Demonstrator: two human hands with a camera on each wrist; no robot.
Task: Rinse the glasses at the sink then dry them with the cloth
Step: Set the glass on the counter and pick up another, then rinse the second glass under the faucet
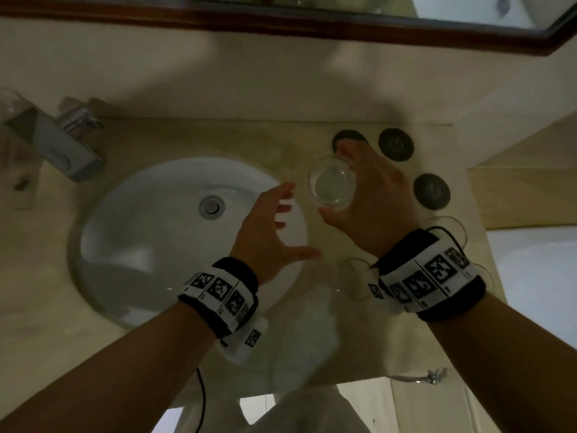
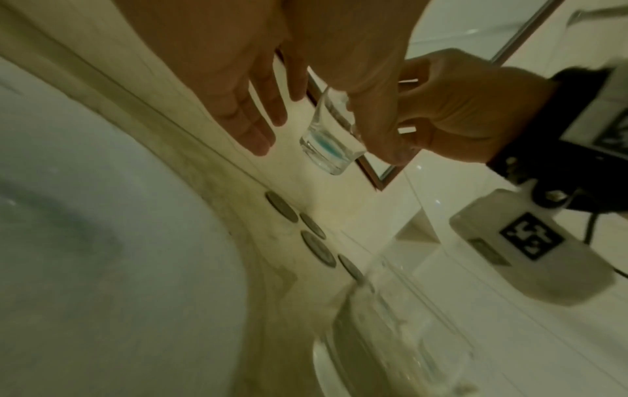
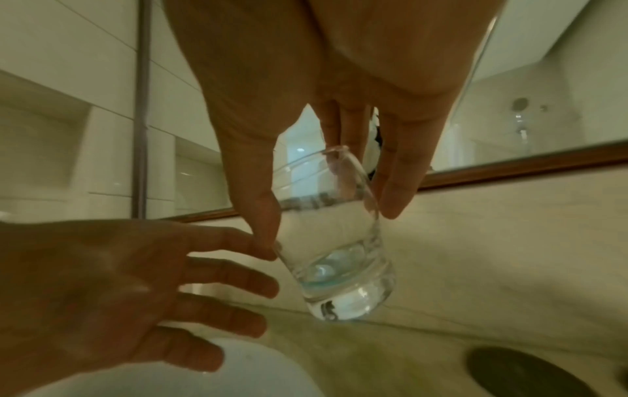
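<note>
My right hand (image 1: 338, 182) grips a clear glass (image 1: 327, 185) by thumb and fingers, lifted above the counter just right of the white sink basin (image 1: 140, 239). The right wrist view shows the glass (image 3: 339, 268) slightly tilted, mouth up, in the right hand (image 3: 331, 223). My left hand (image 1: 296, 220) hovers over the basin's right rim, fingers spread and empty, tips close beside the glass. From the left wrist, its fingers (image 2: 244, 115) show left of the glass (image 2: 331, 145). A white cloth (image 1: 306, 332) lies on the counter's front edge.
The faucet (image 1: 62, 148) stands at the basin's far left. Three dark round coasters (image 1: 396, 144) lie on the beige counter (image 1: 187, 135) beyond the right hand. Two more clear glasses (image 1: 356, 278) stand by my right wrist. A framed mirror (image 1: 312, 17) runs along the back wall.
</note>
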